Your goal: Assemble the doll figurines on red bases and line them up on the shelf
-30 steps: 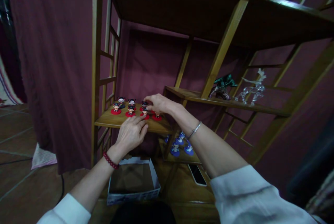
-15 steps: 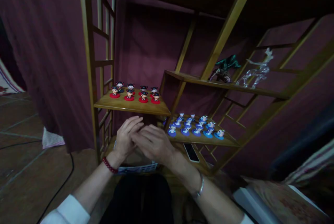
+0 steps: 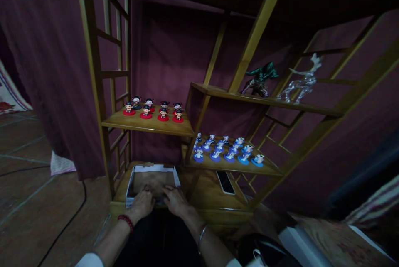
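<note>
An open white cardboard box (image 3: 177, 175) with a brown inside rests on the bottom shelf at the left. My left hand (image 3: 144, 202), with a red bead bracelet at the wrist, is at the box's near edge, its fingers bent and blurred. Beside it my right hand (image 3: 174, 200), with a silver bangle, reaches over the same edge with curled fingers. Whether either hand grips anything is too dim to tell. Small figures on red bases (image 3: 146, 112) stand on the left shelf, and figures on purple and blue bases (image 3: 215, 155) on the lower right shelf.
A phone (image 3: 225, 182) lies on the bottom shelf, right of the box. A dark green figurine (image 3: 261, 80) and a clear deer figurine (image 3: 301, 82) stand on the upper right shelf. A purple curtain (image 3: 46, 72) hangs at the left, with a cable (image 3: 73, 215) on the floor.
Both hands have moved down from in front of the shelves to the box and come apart from each other. The box is now uncovered to view. The view has shifted slightly.
</note>
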`<state>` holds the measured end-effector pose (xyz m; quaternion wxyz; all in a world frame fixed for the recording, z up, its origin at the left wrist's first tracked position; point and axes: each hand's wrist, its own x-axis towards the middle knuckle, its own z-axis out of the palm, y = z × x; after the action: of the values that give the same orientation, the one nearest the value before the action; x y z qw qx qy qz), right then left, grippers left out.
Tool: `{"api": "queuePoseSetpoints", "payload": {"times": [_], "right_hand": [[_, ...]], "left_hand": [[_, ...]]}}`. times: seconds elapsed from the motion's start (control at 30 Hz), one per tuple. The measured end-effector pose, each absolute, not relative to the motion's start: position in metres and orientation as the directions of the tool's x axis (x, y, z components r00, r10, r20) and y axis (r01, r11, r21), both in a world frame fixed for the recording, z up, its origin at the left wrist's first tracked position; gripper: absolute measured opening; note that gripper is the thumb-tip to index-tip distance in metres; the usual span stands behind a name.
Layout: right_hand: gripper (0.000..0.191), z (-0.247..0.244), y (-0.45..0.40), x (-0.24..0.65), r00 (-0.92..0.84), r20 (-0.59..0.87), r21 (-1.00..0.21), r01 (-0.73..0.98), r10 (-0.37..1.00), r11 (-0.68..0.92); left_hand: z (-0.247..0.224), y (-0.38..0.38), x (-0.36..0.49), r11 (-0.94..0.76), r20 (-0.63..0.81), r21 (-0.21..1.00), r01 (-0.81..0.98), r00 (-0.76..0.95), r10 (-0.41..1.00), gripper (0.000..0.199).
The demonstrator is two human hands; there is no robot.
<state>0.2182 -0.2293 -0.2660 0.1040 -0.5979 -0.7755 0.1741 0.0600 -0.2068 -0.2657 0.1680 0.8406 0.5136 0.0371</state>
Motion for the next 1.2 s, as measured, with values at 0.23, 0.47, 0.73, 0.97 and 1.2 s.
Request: {"api": "queuePoseSetpoints", "payload": {"times": [0.23,0.47,0.73,0.97,1.2], "right_hand": [[0.035,-0.292,-0.232,0.220,-0.248,-0.104,-0.335,0.920,0.963,0.201],[0.030,-0.287,-0.229,0.211,-0.192,-0.131,-0.253,0.955,0.973,0.154],[0.036,-0.297,-0.224,0.197,-0.212,-0.130,-0.285,0.944,0.969,0.168],[0.038,-0.311,-0.227,0.203,-0.166,-0.015,-0.333,0.931,0.986,0.151],[0.041,-0.326,-0.239,0.220,-0.101,0.073,-0.332,0.936,0.992,0.120]], "left_hand": [[-0.283,-0.220,0.049,-0.393,-0.075,0.279,0.876,0.428,0.901,0.041],[-0.291,-0.229,0.052,-0.266,-0.007,0.286,0.921,0.280,0.960,0.052],[-0.305,-0.243,0.082,-0.210,0.073,0.302,0.930,0.197,0.978,0.054],[-0.328,-0.263,0.113,-0.216,0.105,0.334,0.918,0.191,0.976,0.059],[-0.351,-0.271,0.119,-0.305,0.184,0.302,0.903,0.259,0.948,0.060]]}}
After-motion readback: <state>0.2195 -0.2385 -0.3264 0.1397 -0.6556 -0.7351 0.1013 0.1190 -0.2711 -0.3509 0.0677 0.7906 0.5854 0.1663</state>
